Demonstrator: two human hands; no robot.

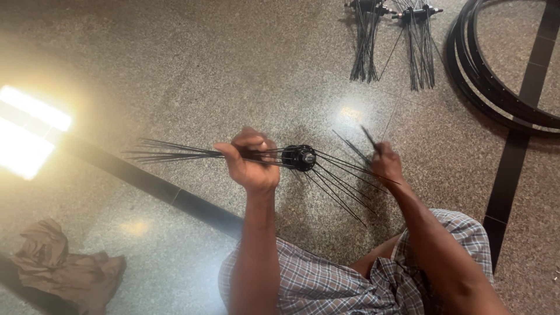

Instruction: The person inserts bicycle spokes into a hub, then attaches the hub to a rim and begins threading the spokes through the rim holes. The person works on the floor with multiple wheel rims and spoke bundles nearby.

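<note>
At frame centre, a small black metal wheel hub (301, 157) bristling with thin black wire spokes (169, 151) is clenched by the left hand (252, 163). A single spoke (370, 139) is pinched by the right hand (386, 163). Loose spokes could be tangled or bent if the bundle is twisted.

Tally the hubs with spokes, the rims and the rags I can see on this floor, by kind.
Hubs with spokes: 3, one in the hands, two lying on the floor
Black rims, stacked: at least 2
Brown rag: 1
Total: 6
</note>
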